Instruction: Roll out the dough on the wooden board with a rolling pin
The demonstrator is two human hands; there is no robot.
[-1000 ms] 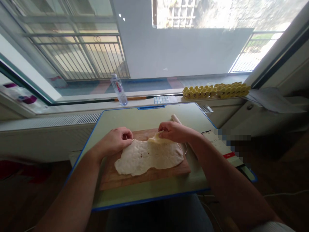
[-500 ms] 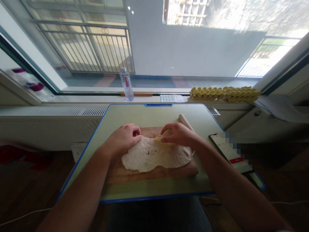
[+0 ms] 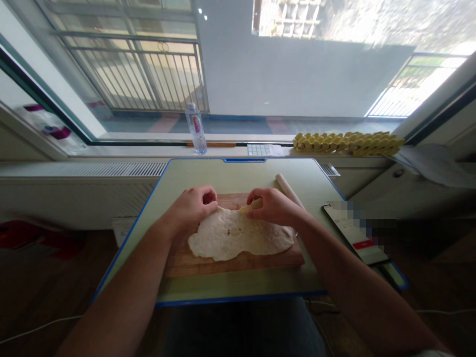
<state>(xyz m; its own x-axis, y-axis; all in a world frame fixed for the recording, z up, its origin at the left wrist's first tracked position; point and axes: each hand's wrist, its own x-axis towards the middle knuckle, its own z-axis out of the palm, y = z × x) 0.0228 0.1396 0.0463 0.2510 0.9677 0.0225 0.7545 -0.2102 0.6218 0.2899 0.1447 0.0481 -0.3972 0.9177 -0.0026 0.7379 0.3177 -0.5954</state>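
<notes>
A flattened sheet of dough [image 3: 238, 238], pale with a few small dark spots near its middle, lies across a wooden cutting board [image 3: 208, 267]. My left hand [image 3: 197, 203] is closed in a pinch on the dough's far edge, left of centre. On the same edge, a little to the right, my right hand [image 3: 269, 206] pinches the dough between thumb and fingers. Between the two hands the far edge looks slightly lifted. A rolling pin [image 3: 288, 188] rests on the table behind my right hand, its near end hidden by my wrist.
The board sits on a small pale-green table [image 3: 201, 173] with a blue rim. A phone [image 3: 351, 233] lies at the table's right side. Along the windowsill stand a plastic bottle [image 3: 196, 129] and yellow egg cartons [image 3: 345, 144]. A radiator [image 3: 92, 193] is behind the table at left.
Both hands keep their places at the dough's far edge; the right fingers have curled in slightly. The dough has barely shifted. The view has tilted a little.
</notes>
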